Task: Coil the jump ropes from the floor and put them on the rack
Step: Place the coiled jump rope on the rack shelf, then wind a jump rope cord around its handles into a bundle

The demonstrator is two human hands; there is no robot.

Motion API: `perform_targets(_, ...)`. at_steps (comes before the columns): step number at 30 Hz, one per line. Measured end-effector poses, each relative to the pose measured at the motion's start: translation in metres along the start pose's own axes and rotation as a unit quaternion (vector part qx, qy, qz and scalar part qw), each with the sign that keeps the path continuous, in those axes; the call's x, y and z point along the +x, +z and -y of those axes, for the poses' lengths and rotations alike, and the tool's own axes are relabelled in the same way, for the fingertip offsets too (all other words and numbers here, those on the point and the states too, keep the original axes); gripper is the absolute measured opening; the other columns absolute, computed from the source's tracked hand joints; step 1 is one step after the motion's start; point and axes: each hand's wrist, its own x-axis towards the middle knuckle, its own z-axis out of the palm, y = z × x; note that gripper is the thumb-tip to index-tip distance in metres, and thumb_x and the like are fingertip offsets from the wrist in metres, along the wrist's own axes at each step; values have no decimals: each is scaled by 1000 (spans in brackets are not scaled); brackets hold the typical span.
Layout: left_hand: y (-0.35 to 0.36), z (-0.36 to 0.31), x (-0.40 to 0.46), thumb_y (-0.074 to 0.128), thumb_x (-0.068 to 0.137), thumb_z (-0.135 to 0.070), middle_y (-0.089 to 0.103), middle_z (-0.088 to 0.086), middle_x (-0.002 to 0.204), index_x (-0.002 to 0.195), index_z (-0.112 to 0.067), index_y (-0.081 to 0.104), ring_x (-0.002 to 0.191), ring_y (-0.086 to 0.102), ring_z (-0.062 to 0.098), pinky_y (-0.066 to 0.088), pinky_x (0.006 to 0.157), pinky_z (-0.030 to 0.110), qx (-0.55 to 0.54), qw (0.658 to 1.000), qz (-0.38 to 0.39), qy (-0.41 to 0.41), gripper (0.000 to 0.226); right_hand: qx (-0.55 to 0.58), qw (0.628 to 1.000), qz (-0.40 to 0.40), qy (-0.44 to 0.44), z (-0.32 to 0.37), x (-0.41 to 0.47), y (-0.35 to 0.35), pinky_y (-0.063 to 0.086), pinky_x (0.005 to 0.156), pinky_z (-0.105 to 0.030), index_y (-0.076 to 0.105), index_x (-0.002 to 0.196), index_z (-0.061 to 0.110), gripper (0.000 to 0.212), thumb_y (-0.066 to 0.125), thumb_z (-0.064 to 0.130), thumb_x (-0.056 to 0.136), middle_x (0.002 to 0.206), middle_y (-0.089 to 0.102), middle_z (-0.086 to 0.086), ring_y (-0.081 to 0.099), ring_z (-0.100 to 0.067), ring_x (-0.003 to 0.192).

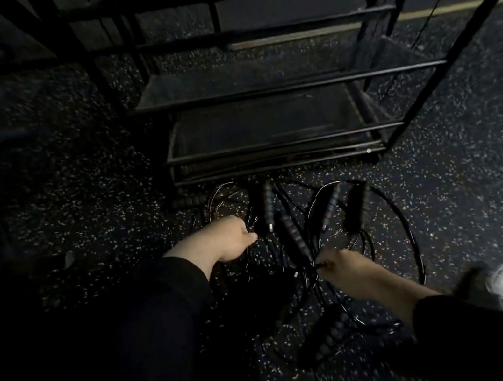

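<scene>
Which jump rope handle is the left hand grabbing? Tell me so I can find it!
Find the black metal rack on the speckled floor; the tangled jump ropes lie just in front of it. The left hand reaches into the pile's left side and holds the lower end of a dark ribbed handle. Unlike the other handles, it points straight at the rack's bottom shelf.

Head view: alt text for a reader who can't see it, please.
Both hands reach into tangled black jump ropes on a dark speckled floor: the left hand at a handle, the right hand pinching a cord. A black metal rack stands just beyond.
</scene>
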Motion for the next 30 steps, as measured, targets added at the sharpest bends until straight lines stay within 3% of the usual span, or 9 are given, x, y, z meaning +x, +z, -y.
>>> perform_targets(2,5,1,3,46,107,-40,63,4,92,102,-14,67,83,57,18,48,73,33,18,1000,17,3,34,-11,999,49,-15,2,9,25,41,67,-25,55,132,19,30,49,32,105,100,69,-4,62,-16,76)
perform_targets(5,11,1,8,46,106,-41,60,3,99,100,-17,62,90,55,18,51,88,38,27,999,4,15,29,-20,995,96,-27,11,16,54,44,78,-26,38,150,15,46,46,28,107,116,70,-15,66,-29,105)
perform_targets(9,19,10,9,47,107,-41,65,-1,107,117,-11,68,97,60,18,45,80,29,25,1000,4,17,38,-31,987,155,-18,17,20,82,44,103,-35,13,163,19,65,45,24,107,143,57,-20,57,-35,128)
perform_targets(12,23,25,8,45,107,-42,61,-4,101,122,-13,65,91,57,14,43,75,28,34,999,20,7,38,-23,985,168,-24,16,24,93,46,107,-37,17,162,29,67,51,27,104,144,57,-16,57,-32,129)
perform_targets(17,25,41,10,45,107,-41,60,-5,104,125,-13,64,94,57,13,43,75,27,35,999,25,-6,38,5,999,36,8,21,25,100,50,83,-33,56,124,25,35,61,45,97,114,71,-7,67,-27,106)
perform_targets(20,21,38,12,45,107,-41,54,-9,101,129,-14,62,91,54,10,40,74,25,29,999,17,5,38,60,996,-52,35,22,23,98,46,66,-31,46,99,27,26,68,39,92,93,67,0,64,-21,82)
perform_targets(23,14,31,9,46,107,-40,58,-5,109,128,-15,63,94,54,13,42,76,27,44,999,12,21,37,183,974,-128,32,26,20,88,53,60,-40,37,110,27,38,69,26,90,85,67,-2,65,-21,70)
perform_targets(27,2,24,3,48,103,-51,66,-7,105,122,-20,65,91,63,9,49,73,26,-11,998,43,32,40,378,917,-130,9,50,14,43,60,69,-38,15,149,39,88,73,16,86,97,68,6,72,-19,79)
perform_targets(30,-7,4,-11,49,100,-60,66,-9,125,132,-29,60,114,64,11,54,97,38,-143,984,102,42,46,457,880,-124,-30,73,9,-1,63,76,-54,49,124,22,52,78,12,82,102,72,-9,75,-31,87)
